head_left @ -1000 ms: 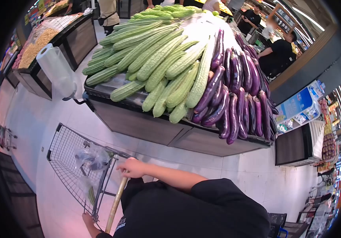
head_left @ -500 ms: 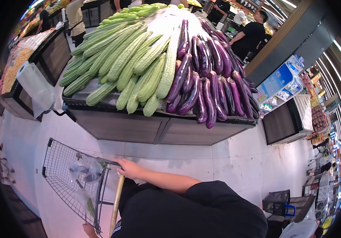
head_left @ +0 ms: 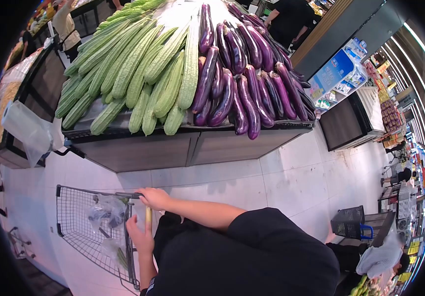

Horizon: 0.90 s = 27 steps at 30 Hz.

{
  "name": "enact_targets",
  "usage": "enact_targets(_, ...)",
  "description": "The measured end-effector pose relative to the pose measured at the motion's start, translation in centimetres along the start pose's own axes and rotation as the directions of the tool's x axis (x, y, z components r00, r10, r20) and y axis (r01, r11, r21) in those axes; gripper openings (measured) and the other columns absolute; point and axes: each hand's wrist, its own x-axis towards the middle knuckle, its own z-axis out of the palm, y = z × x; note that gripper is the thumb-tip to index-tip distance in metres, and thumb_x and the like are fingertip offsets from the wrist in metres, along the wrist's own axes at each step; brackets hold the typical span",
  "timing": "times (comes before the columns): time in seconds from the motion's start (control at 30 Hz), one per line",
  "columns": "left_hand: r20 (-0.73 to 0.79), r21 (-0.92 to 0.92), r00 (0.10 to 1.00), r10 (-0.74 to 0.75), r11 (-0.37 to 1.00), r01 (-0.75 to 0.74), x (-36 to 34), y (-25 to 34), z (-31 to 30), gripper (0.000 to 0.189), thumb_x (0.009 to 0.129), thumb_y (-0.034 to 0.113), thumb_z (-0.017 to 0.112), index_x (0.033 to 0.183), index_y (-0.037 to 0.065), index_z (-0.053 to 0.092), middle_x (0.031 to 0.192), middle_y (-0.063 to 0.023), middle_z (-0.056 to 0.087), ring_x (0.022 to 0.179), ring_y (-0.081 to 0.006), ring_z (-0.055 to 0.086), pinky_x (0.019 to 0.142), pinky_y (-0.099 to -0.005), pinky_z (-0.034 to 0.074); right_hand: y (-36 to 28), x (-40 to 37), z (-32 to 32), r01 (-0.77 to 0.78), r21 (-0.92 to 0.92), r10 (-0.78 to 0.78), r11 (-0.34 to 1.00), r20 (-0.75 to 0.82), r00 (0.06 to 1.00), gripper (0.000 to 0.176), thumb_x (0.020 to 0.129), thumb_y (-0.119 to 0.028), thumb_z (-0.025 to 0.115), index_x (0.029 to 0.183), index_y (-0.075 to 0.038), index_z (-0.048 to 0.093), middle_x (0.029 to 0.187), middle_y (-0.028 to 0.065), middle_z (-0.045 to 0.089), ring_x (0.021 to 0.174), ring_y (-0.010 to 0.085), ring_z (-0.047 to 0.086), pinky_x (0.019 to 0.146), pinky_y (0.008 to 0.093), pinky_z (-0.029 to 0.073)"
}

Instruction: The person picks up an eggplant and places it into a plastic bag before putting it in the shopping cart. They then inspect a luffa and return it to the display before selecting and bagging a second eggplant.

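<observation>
My right hand (head_left: 154, 198) is closed around the upper end of the shopping cart's handle (head_left: 148, 218). Lower down, my left hand (head_left: 141, 239) lies against that handle, its fingers stretched and apart; part of the grip is hidden behind it. The wire shopping cart (head_left: 86, 237) extends leftward. Inside it are a clear plastic bag (head_left: 107, 213) with dark purple produce and a second bag (head_left: 115, 251) with something long and green. Beyond the cart, a display stand (head_left: 138, 150) bears heaped ridged green gourds (head_left: 136, 69) and long purple eggplants (head_left: 242, 74).
A roll of clear plastic bags (head_left: 24, 126) hangs off the stand's left corner. A dark shopping basket (head_left: 348, 222) with a blue handle is at the right, near another person (head_left: 383, 256). A pillar (head_left: 341, 39) rises behind the eggplants. People stand beyond the display.
My left hand has moved from the cart's lower edge up to the handle. My right hand stays on the handle. The view has shifted, and the display sits higher and further left.
</observation>
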Motion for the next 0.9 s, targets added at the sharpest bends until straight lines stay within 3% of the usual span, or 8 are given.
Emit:
enact_targets(0.07, 0.254, 0.005, 0.962, -0.102, 0.995, 0.104, 1.0, 0.6, 0.1, 0.044, 0.089, 0.016, 0.066, 0.126, -0.002, 0.051, 0.121, -0.0231, 0.054, 0.115, -0.0411, 0.052, 0.098, -0.0463, 0.042, -0.8, 1.1, -0.1, -0.003, 0.017, 0.003, 1.000, -0.013, 1.000, 0.034, 0.098, -0.030, 0.050, 0.128, -0.016, 0.057, 0.110, 0.0168, 0.066, 0.106, 0.0382, 0.063, 0.088, 0.0511, 0.051)
enact_targets(0.27, 0.401, 0.077, 0.891, -0.213, 0.977, 0.199, 4.4, -2.9, 1.0, 0.039, 0.091, 0.018, 0.066, 0.124, 0.000, 0.053, 0.111, -0.0235, 0.062, 0.102, -0.0438, 0.060, 0.086, -0.0490, 0.047, -2.1, 4.4, -1.1, -0.047, 0.008, 0.047, 0.999, -0.026, 0.999, 0.031, 0.098, -0.029, 0.051, 0.125, -0.015, 0.060, 0.112, 0.0161, 0.067, 0.107, 0.0380, 0.064, 0.089, 0.0508, 0.051)
enact_targets(0.43, 0.424, -0.030, 0.880, -0.213, 0.968, 0.249, 4.6, -3.5, 4.4, 0.031, 0.092, 0.017, 0.064, 0.116, 0.000, 0.054, 0.096, -0.0255, 0.062, 0.091, -0.0450, 0.061, 0.079, -0.0500, 0.047, 0.6, 5.0, -1.4, -0.087, -0.032, 0.087, 0.996, -0.013, 0.996, 0.032, 0.098, -0.030, 0.053, 0.126, -0.015, 0.059, 0.114, 0.0169, 0.067, 0.106, 0.0393, 0.064, 0.089, 0.0501, 0.052)
enact_targets(0.5, 0.409, -0.093, 0.893, -0.188, 0.965, 0.246, 4.1, -4.6, 5.4, 0.029, 0.092, 0.016, 0.063, 0.114, 0.000, 0.053, 0.092, -0.0261, 0.062, 0.088, -0.0456, 0.061, 0.076, -0.0500, 0.046, 1.1, 5.1, -1.2, -0.101, -0.058, 0.107, 0.993, 0.111, 0.988, 0.042, 0.098, -0.032, 0.053, 0.137, -0.014, 0.050, 0.119, 0.0202, 0.063, 0.108, 0.0413, 0.062, 0.091, 0.0499, 0.051)
enact_targets(0.7, 0.478, -0.255, 0.846, -0.237, 0.884, 0.392, 6.9, -5.5, 4.3, 0.026, 0.094, 0.015, 0.062, 0.113, 0.000, 0.053, 0.080, -0.0165, 0.062, 0.073, -0.0291, 0.064, 0.067, -0.0408, 0.048, 3.1, 1.0, -2.4, -0.015, 0.028, 0.018, 1.000, -0.134, 0.991, 0.063, 0.098, -0.035, 0.057, 0.149, -0.006, 0.034, 0.131, 0.0236, 0.056, 0.117, 0.0380, 0.059, 0.099, 0.0439, 0.048)
enact_targets(0.77, 0.470, -0.336, 0.854, -0.222, 0.850, 0.405, 7.2, -5.0, 4.3, 0.022, 0.096, 0.015, 0.060, 0.109, -0.001, 0.052, 0.085, -0.0092, 0.062, 0.072, -0.0185, 0.063, 0.065, -0.0317, 0.053, 6.0, -2.4, -4.0, -0.108, 0.013, 0.108, 0.994, -0.151, 0.983, 0.062, 0.097, -0.033, 0.060, 0.148, -0.007, 0.036, 0.127, 0.0217, 0.059, 0.114, 0.0361, 0.060, 0.097, 0.0429, 0.048)
enact_targets(0.83, 0.495, -0.341, 0.846, -0.198, 0.851, 0.399, 8.2, -6.6, 5.6, 0.024, 0.097, 0.017, 0.060, 0.112, -0.001, 0.052, 0.088, -0.0086, 0.062, 0.073, -0.0167, 0.063, 0.064, -0.0298, 0.053, 7.9, -4.9, -6.9, -0.243, 0.002, 0.239, 0.970, -0.188, 0.953, 0.058, 0.097, -0.035, 0.057, 0.144, -0.005, 0.041, 0.128, 0.0233, 0.060, 0.112, 0.0380, 0.062, 0.096, 0.0454, 0.049)
enact_targets(0.9, 0.475, -0.427, 0.852, -0.219, 0.789, 0.441, 10.3, -7.4, 7.3, 0.024, 0.099, 0.016, 0.058, 0.114, -0.001, 0.052, 0.087, -0.0111, 0.063, 0.073, -0.0176, 0.063, 0.065, -0.0308, 0.052, 12.0, -5.5, -8.6, -0.361, 0.070, 0.366, 0.930, -0.269, 0.891, 0.050, 0.096, -0.032, 0.059, 0.138, -0.006, 0.048, 0.114, 0.0205, 0.067, 0.104, 0.0368, 0.065, 0.091, 0.0456, 0.051)
